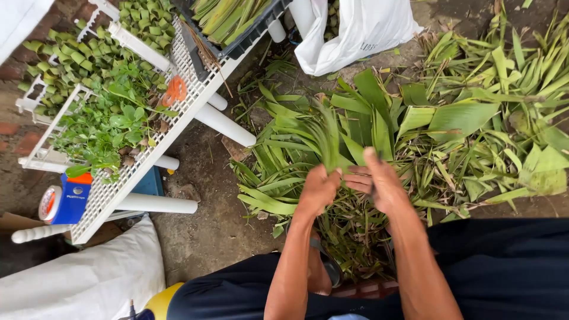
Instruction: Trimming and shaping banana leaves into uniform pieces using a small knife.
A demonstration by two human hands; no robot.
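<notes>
My left hand (319, 189) is closed around the base of a bunch of long green leaves (323, 133) that fans upward from it. My right hand (379, 181) is right beside it, fingers spread and touching the same bunch from the right. Both hands hover over a heap of cut green leaves (462, 118) lying on the ground in front of me. My forearms reach up from the bottom of the view, above my dark trousers (510, 266).
A white slatted rack (178, 106) at left carries leafy green sprigs (112, 118), folded leaf pieces (77, 56), orange scissors (175, 90) and a dark crate of leaves (231, 24). A blue-and-orange tape dispenser (65, 198) sits at its lower end. A white plastic bag (361, 26) lies at the top.
</notes>
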